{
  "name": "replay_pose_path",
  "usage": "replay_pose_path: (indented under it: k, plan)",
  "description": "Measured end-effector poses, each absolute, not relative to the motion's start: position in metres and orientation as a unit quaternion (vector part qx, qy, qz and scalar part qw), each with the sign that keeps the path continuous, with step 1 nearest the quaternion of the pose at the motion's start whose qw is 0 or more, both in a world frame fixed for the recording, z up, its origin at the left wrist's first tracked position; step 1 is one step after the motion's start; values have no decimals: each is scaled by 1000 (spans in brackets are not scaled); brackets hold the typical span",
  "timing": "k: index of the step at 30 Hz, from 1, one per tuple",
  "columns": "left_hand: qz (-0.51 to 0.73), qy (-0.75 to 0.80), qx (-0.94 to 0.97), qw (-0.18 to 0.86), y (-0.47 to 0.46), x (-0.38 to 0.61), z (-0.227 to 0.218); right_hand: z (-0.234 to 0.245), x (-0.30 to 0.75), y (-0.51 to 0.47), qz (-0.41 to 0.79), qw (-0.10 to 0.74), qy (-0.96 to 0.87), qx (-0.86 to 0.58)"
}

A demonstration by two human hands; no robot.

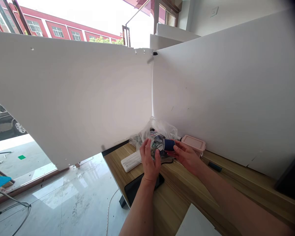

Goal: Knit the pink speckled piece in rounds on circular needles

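Between the thumb and fingers of my right hand [186, 155] is a dark blue cylinder that looks like a spool of thread [169, 145], held roughly sideways. My left hand [149, 162] is raised just left of it, fingers apart, with nothing visible in them. Behind both hands, a clear plastic bag [159, 125] stands on the wooden table [173, 191]; its dark, mixed contents are partly covered by my hands. I cannot tell whether my left fingertips touch the bag.
A white oblong case [130, 162] and a black phone-like slab [132, 189] lie left of my forearm. Right of the bag sits a pink lidded box [193, 143], with a small dark bar [214, 166] beyond. White panels [88, 91] wall the back; a white sheet [196, 223] lies in front.
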State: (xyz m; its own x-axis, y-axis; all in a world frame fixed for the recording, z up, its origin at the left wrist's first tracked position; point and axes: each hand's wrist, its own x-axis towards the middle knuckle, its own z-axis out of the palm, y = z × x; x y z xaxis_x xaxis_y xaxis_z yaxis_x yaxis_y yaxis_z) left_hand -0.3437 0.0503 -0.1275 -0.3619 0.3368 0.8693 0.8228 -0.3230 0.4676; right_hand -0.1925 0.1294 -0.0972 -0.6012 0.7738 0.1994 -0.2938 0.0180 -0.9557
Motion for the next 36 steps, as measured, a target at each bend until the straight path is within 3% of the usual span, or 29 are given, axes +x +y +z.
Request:
replay_pose_path:
  k: [8,16,21,24,27,36]
  plan:
    - [-575,-472,-668,-1,50,-331,-124,-98,-167,109,649,377,-629,-203]
    - [-625,-411,-626,-222,52,-325,-125,-90,-143,104,535,406,-697,-253]
    - [-611,-400,-591,-341,51,-320,-123,-86,-134,96,516,352,-728,-284]
    - [-619,-384,-575,-372,51,-317,-123,-86,-126,90,524,331,-730,-288]
    - [-629,-363,-565,-393,52,-316,-125,-82,-116,84,506,364,-727,-287]
    - [-628,-384,-565,-372,54,-310,-126,-76,-111,65,345,449,-753,-335]
